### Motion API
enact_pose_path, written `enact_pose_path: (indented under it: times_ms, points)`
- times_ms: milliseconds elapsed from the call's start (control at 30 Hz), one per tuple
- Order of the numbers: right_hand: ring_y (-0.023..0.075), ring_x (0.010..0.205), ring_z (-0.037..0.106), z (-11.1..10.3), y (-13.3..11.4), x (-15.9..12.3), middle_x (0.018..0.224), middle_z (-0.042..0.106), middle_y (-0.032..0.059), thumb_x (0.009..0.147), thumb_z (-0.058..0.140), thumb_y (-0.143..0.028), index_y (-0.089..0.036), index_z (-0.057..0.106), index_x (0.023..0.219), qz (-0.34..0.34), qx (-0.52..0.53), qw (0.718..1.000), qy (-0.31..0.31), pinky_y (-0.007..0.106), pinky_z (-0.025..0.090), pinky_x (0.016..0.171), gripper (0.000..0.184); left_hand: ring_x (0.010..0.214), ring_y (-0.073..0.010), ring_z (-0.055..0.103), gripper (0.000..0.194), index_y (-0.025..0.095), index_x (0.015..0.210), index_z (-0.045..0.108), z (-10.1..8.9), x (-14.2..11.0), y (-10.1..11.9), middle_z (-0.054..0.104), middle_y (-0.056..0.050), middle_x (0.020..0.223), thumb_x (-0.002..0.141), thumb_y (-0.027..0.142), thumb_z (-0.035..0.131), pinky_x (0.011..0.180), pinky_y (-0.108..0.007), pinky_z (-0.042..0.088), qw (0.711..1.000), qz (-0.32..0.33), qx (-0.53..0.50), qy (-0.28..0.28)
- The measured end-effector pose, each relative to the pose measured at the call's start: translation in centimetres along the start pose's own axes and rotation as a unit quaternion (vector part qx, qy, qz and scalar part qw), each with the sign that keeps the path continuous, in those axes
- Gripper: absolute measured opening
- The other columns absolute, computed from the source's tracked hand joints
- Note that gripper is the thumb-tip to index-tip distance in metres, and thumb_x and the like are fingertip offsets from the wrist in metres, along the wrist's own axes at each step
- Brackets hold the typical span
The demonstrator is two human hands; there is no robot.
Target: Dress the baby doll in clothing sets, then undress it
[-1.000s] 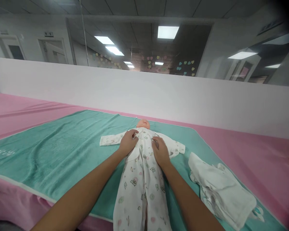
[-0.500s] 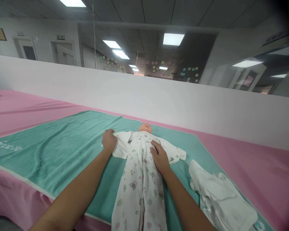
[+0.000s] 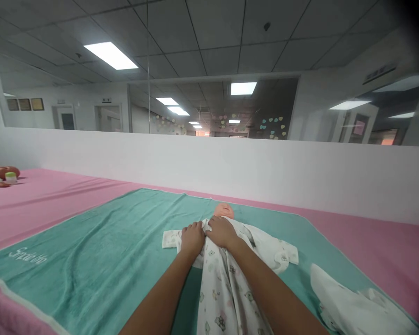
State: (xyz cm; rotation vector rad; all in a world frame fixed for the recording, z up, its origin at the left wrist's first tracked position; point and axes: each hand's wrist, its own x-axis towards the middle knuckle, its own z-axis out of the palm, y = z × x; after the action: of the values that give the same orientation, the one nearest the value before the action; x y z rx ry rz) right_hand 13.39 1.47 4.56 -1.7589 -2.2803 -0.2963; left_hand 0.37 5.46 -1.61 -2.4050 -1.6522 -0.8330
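A baby doll (image 3: 224, 211) lies on its back on a teal towel (image 3: 101, 251), only its head showing. White printed baby pajamas (image 3: 218, 288) cover its body, with the sleeves spread to both sides. My left hand (image 3: 192, 237) is closed on the cloth at the upper left of the front, near the left sleeve. Close beside it, my right hand (image 3: 221, 231) has its fingers curled over the cloth at the chest, just below the doll's head. My fingertips are partly hidden in the folds.
A crumpled white cloth (image 3: 363, 302) lies at the right on the towel. Pink sheeting (image 3: 377, 242) surrounds the towel. Another doll (image 3: 5, 172) and a small bottle with a green lid (image 3: 11, 177) are at far left. A low white wall (image 3: 160, 160) with glass above stands behind.
My left hand has come in from the sleeve's end to the chest and taken hold of the cloth. My right hand has moved up beside it. The view has tilted up.
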Motion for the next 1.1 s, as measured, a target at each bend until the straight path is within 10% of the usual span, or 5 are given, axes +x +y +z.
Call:
enact_pose_path:
  times_ms: [500,867,1100]
  points:
    - [0.0292,0.104,0.053,2.2,-2.1,4.4,0.104,0.065,0.0067,0.075,0.055,-0.028,-0.030,0.058,0.110,-0.061,-0.092,0.989,-0.101,0.048,0.040,0.085,0.036,0.099,-0.0231,0.059,0.042,0.017,0.127,0.041,-0.4,0.2,-1.1,0.065,-0.011,0.105,0.086,0.014,0.034,0.082,-0.034,0.037,0.995,-0.082,-0.051,-0.010]
    - [0.0291,0.103,0.051,-3.7,0.6,3.4,0.102,0.064,0.0092,0.079,0.053,-0.024,-0.023,0.062,0.097,-0.006,-0.140,0.986,-0.092,0.040,0.044,0.074,0.020,0.090,-0.0208,0.062,0.030,0.022,0.100,0.059,-0.8,0.1,-3.4,0.067,-0.005,0.100,0.077,0.014,0.043,0.071,-0.028,0.045,0.935,-0.212,-0.279,0.051]
    - [0.0283,0.103,0.051,-5.0,1.7,1.8,0.104,0.062,0.0085,0.082,0.050,-0.026,-0.023,0.058,0.102,0.013,-0.139,0.988,-0.070,0.039,0.045,0.073,0.022,0.101,-0.0204,0.057,0.049,0.021,0.114,0.056,-0.1,0.0,-3.6,0.062,-0.006,0.109,0.070,0.004,0.043,0.083,-0.029,0.045,0.941,-0.147,-0.297,0.065]
